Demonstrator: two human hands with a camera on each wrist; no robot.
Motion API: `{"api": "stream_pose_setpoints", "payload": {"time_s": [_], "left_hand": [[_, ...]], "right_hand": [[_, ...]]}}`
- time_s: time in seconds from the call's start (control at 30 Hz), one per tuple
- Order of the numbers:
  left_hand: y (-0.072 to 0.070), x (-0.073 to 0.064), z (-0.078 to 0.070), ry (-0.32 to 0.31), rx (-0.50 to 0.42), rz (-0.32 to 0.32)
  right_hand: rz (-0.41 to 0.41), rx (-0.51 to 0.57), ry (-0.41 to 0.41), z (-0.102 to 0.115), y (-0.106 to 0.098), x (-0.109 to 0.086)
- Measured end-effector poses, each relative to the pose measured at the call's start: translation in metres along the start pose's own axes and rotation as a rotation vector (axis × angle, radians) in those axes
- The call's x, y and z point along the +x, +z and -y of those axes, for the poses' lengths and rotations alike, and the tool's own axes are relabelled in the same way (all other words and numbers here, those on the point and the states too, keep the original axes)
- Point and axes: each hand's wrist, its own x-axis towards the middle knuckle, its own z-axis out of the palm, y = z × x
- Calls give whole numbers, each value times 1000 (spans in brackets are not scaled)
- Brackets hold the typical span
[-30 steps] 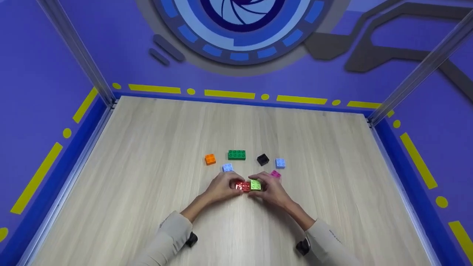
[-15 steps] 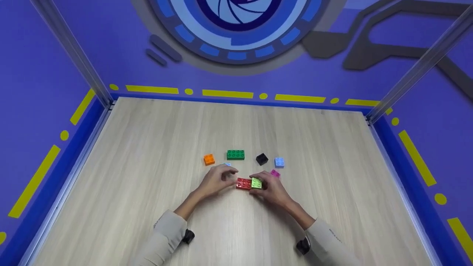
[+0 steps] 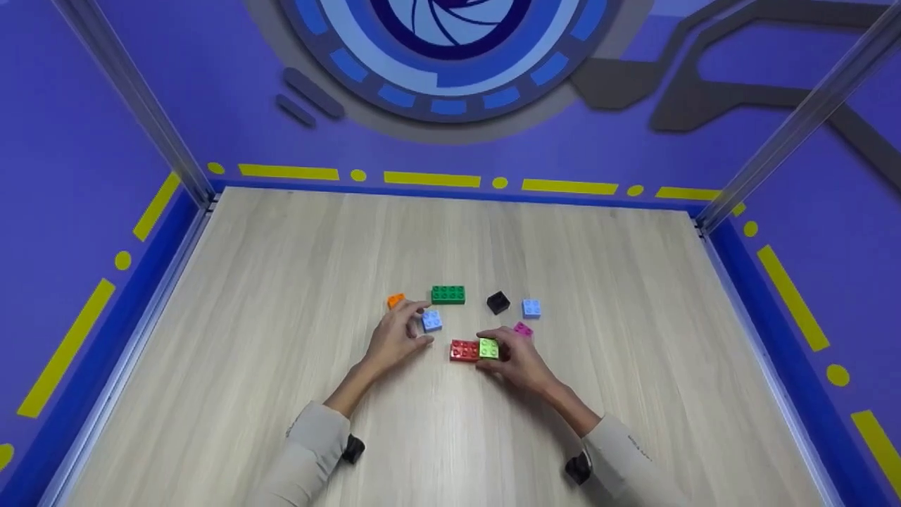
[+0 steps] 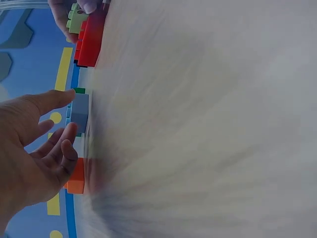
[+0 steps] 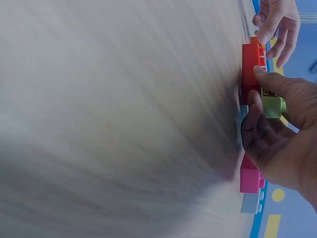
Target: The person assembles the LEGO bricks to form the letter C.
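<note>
My right hand (image 3: pixel 517 359) grips the right end of a red toy building brick (image 3: pixel 462 351), which lies on the table with a lime green brick (image 3: pixel 488 348) stacked on that end. In the right wrist view the thumb presses the red brick's side. My left hand (image 3: pixel 395 336) is spread around a light blue brick (image 3: pixel 431 321), its thumb and fingers apart. Seen from the left wrist, a fingertip overlaps the light blue brick (image 4: pixel 79 113). An orange brick (image 3: pixel 395 301) is partly hidden behind the left hand's fingers.
Beyond the hands lie a long green brick (image 3: pixel 448 294), a black brick (image 3: pixel 498 303) and a second light blue brick (image 3: pixel 531 308). A magenta brick (image 3: pixel 522 329) sits right by the right hand's knuckles. Blue panels (image 3: pixel 422 158) wall the wooden table (image 3: pixel 317 246).
My left hand has let go of the red brick's left end and moved left and forward to the light blue brick. The right hand stays on the red brick.
</note>
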Motion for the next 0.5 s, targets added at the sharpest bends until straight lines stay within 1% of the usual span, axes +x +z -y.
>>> {"api": "stream_pose_setpoints", "payload": {"time_s": [0.17, 0.33, 0.5], "left_hand": [[3, 2, 1, -8, 15, 29], [5, 5, 1, -25, 53, 20], [7, 7, -1, -26, 46, 22]], "right_hand": [[-23, -17, -9, -2, 2, -1], [-39, -46, -20, -1, 4, -2], [-52, -61, -26, -1, 4, -3]]}}
